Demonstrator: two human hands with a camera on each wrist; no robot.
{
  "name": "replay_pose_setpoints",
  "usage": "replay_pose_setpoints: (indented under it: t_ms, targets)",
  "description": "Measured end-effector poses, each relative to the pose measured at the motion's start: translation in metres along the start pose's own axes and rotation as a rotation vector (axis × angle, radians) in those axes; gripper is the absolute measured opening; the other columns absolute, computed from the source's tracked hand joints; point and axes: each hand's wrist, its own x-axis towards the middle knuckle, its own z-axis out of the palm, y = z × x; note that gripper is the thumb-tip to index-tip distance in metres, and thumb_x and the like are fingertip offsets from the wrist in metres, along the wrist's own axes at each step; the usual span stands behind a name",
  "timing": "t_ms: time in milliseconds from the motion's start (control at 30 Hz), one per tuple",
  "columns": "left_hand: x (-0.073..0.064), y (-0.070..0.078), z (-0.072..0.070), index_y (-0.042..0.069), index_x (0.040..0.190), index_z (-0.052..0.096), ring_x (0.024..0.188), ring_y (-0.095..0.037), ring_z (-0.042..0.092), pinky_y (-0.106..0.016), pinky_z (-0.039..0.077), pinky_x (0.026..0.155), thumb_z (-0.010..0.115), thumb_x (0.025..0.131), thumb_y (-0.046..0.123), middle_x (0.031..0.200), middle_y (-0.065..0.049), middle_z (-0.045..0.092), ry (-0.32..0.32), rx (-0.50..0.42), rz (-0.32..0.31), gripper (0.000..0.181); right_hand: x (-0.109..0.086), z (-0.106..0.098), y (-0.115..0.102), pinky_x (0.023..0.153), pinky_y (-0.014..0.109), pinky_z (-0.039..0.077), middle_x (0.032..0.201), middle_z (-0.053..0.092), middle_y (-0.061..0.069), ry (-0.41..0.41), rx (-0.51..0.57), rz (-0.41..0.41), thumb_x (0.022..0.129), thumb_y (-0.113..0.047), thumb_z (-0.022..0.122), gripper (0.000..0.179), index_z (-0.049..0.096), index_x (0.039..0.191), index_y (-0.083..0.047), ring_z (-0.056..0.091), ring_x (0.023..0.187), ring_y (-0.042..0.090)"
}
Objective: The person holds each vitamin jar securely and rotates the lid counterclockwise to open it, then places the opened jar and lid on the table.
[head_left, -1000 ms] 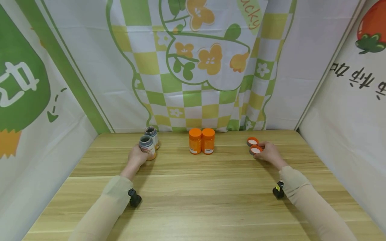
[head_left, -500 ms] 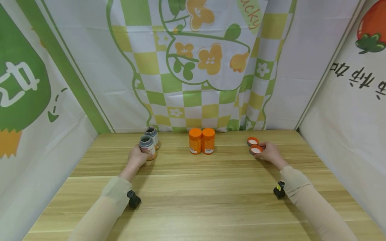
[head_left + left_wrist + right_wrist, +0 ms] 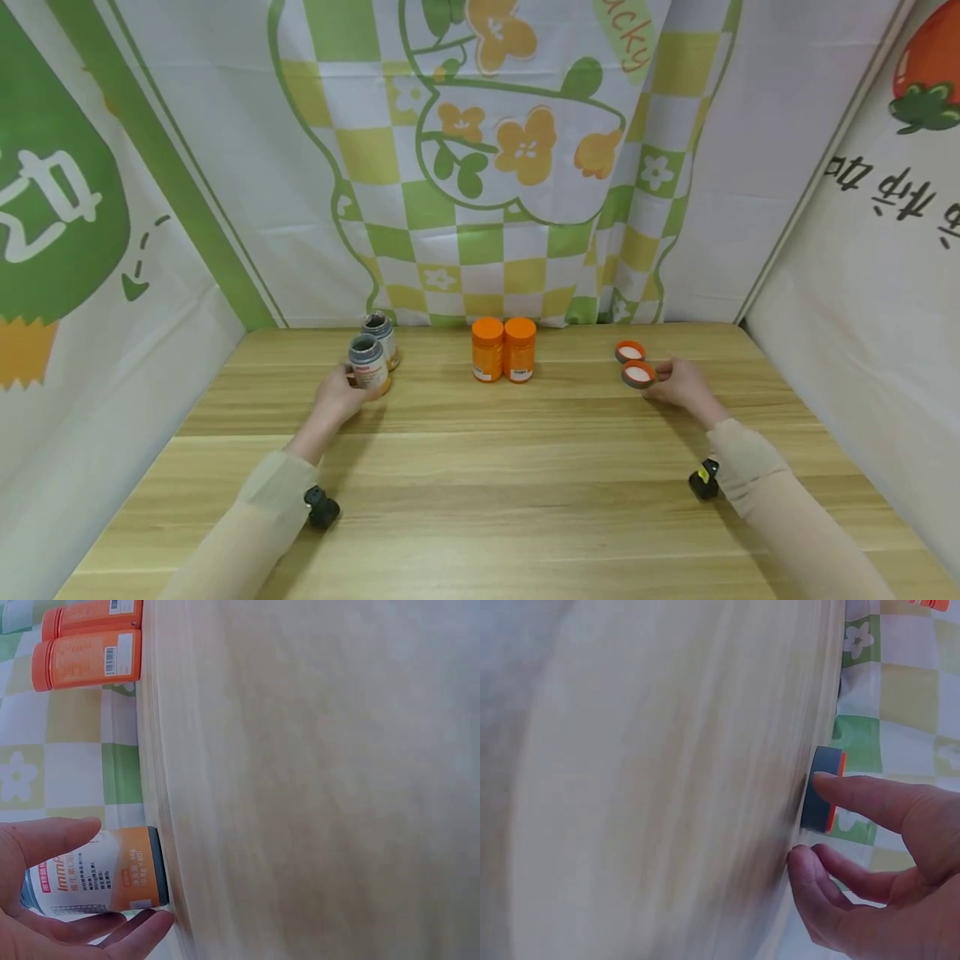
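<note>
Two lidless grey-necked bottles stand upright at the back left, one behind the other. My left hand (image 3: 339,395) is loosely around the front bottle (image 3: 368,367), its thumb and fingers spread on either side; in the left wrist view the fingertips (image 3: 159,921) lie just off its base. The rear bottle (image 3: 381,335) is partly hidden behind it. At the back right, two grey-and-orange lids lie with white insides up. Beside the front lid (image 3: 638,375) is my right hand (image 3: 681,387), thumb near its edge and fingers parted from it. The rear lid (image 3: 629,352) lies just behind.
Two capped orange bottles (image 3: 504,350) stand side by side at the table's back middle. A patterned curtain (image 3: 480,250) hangs right behind the back edge of the wooden table (image 3: 480,483). Printed cloth walls rise on both sides.
My right hand has drawn slightly right, off the front lid. The left hand has loosened around the front bottle and its forearm has eased back. Bottles and lids stay in place.
</note>
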Motion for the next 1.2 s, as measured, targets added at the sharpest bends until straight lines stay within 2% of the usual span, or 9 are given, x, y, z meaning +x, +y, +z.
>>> replay_pose_setpoints:
  t_ms: [167, 300, 367, 500, 700, 1000, 1200]
  targets:
    - [-0.007, -0.001, -0.002, -0.011, 0.14, 0.03, 0.12, -0.044, 0.047, -0.052, 0.04, 0.097, 0.067, 0.084, 0.016, 0.131, -0.034, 0.046, -0.011, 0.013, 0.01, 0.073, -0.009, -0.004, -0.002, 0.076, 0.038, 0.049, 0.103, 0.06, 0.028, -0.006, -0.024, 0.024, 0.074, -0.019, 0.074, 0.054, 0.055, 0.111, 0.016, 0.057, 0.092, 0.034]
    - [-0.014, 0.0, -0.003, -0.009, 0.141, 0.028, 0.117, -0.044, 0.047, -0.051, 0.043, 0.092, 0.067, 0.084, 0.017, 0.13, -0.034, 0.045, -0.015, 0.007, 0.004, 0.074, -0.015, -0.007, -0.004, 0.078, 0.04, 0.048, 0.105, 0.059, 0.029, -0.013, -0.038, 0.033, 0.075, -0.02, 0.074, 0.052, 0.056, 0.109, 0.014, 0.056, 0.093, 0.037]
    - [-0.016, -0.001, -0.004, -0.008, 0.141, 0.029, 0.117, -0.044, 0.047, -0.051, 0.043, 0.092, 0.067, 0.085, 0.018, 0.13, -0.034, 0.045, -0.017, 0.01, -0.004, 0.073, -0.018, -0.008, -0.004, 0.083, 0.045, 0.048, 0.111, 0.058, 0.031, -0.022, -0.04, 0.036, 0.076, -0.021, 0.074, 0.053, 0.056, 0.111, 0.014, 0.056, 0.099, 0.041]
    - [-0.023, 0.0, -0.004, -0.006, 0.139, 0.032, 0.119, -0.044, 0.047, -0.052, 0.042, 0.094, 0.066, 0.085, 0.02, 0.131, -0.032, 0.046, -0.013, 0.005, -0.011, 0.069, -0.023, -0.008, -0.004, 0.081, 0.044, 0.049, 0.108, 0.061, 0.03, -0.024, -0.043, 0.021, 0.078, -0.02, 0.072, 0.047, 0.059, 0.108, 0.013, 0.058, 0.098, 0.04]
    - [-0.032, 0.006, -0.002, -0.007, 0.133, 0.037, 0.119, -0.044, 0.048, -0.051, 0.042, 0.094, 0.065, 0.086, 0.018, 0.133, -0.031, 0.045, 0.003, -0.003, 0.01, 0.06, -0.029, -0.008, -0.007, 0.081, 0.045, 0.049, 0.107, 0.063, 0.028, -0.042, -0.042, -0.001, 0.082, -0.023, 0.068, 0.042, 0.062, 0.107, 0.01, 0.058, 0.099, 0.041]
    - [-0.034, 0.016, 0.009, -0.006, 0.115, 0.057, 0.103, -0.037, 0.06, -0.045, 0.046, 0.087, 0.068, 0.083, 0.015, 0.113, -0.027, 0.063, 0.099, 0.047, 0.12, 0.04, -0.035, -0.004, -0.014, 0.08, 0.045, 0.049, 0.106, 0.065, 0.025, -0.042, -0.045, -0.043, 0.089, -0.023, 0.06, 0.034, 0.065, 0.104, 0.006, 0.061, 0.097, 0.038]
    - [-0.032, 0.02, 0.016, -0.007, 0.114, 0.058, 0.105, -0.037, 0.06, -0.046, 0.045, 0.092, 0.067, 0.084, 0.015, 0.113, -0.025, 0.063, 0.093, 0.022, 0.158, 0.038, -0.037, 0.002, -0.016, 0.08, 0.044, 0.05, 0.106, 0.065, 0.025, -0.033, -0.034, -0.057, 0.091, -0.023, 0.058, 0.034, 0.063, 0.107, 0.007, 0.061, 0.096, 0.037]
